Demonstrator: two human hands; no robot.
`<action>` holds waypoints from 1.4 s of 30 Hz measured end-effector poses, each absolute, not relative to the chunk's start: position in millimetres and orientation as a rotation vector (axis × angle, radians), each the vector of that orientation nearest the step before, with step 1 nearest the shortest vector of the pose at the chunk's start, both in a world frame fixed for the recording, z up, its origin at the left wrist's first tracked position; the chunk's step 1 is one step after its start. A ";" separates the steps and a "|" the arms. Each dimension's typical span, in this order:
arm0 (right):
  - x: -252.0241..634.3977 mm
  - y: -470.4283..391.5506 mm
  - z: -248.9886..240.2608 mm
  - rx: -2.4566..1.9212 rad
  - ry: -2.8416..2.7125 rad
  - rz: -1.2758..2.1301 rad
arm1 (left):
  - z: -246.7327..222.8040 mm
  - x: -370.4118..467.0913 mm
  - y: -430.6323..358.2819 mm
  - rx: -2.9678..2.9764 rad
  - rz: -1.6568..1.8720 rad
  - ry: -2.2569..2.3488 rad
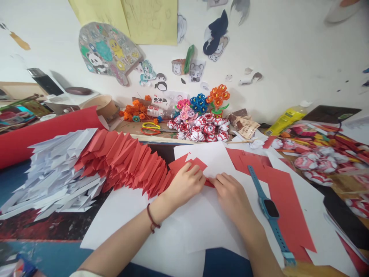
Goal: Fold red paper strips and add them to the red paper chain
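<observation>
Both my hands meet over white sheets (161, 231) near the middle. My left hand (188, 182), with a dark beaded bracelet at the wrist, has its fingers bent and pressed down on a small red paper piece (209, 184). The fingers of my right hand (229, 188) pinch the same piece from the right side. Most of that piece is hidden under the fingers. Just beyond my left hand lie more small red papers (184, 158). A long row of folded red pieces (127, 161) stretches left from my left hand, next to a heap of folded white pieces (63, 173).
A blue smartwatch (271, 209) lies on red sheets (288, 207) right of my right arm. Red-and-white paper flowers (201, 129) and a yellow-handled tool (151, 127) sit at the back. A yellow bottle (286, 119) lies back right, and a red roll (43, 134) at left.
</observation>
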State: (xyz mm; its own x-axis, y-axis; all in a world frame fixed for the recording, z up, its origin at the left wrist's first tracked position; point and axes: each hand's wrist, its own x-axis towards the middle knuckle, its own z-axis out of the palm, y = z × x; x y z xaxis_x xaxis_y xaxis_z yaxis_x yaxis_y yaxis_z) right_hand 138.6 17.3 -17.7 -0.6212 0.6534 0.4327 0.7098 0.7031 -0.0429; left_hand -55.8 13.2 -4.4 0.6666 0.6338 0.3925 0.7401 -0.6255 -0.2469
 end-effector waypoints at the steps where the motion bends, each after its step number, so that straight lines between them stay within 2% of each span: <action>1: 139.0 17.5 -17.8 -1.047 -2.491 -0.189 | -6.0 -56.1 13.7 -2.496 -0.361 -1.062; 20: 139.5 8.4 -17.9 -0.980 -2.477 -0.336 | -12.7 -64.0 10.1 -2.644 -0.289 -1.107; 27: 145.5 7.3 -22.1 -1.139 -2.397 -0.241 | -7.0 -67.1 0.9 -2.672 -0.321 -1.190; 37: 146.1 4.9 -22.6 -1.330 -2.324 -0.010 | -6.9 -59.5 -4.2 -2.677 -0.100 -1.103; 42: 134.3 8.2 -24.0 -1.373 -2.264 0.031 | -7.4 -58.2 -3.2 -2.698 -0.226 -1.189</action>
State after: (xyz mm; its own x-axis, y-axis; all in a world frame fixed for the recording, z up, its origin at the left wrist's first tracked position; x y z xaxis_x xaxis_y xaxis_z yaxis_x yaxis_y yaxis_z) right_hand 134.3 8.2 -24.0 -0.3755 0.8392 0.3934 0.8280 0.4944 -0.2646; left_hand -58.2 -3.2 -7.4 0.6680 0.7132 0.2124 0.7414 -0.6626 -0.1066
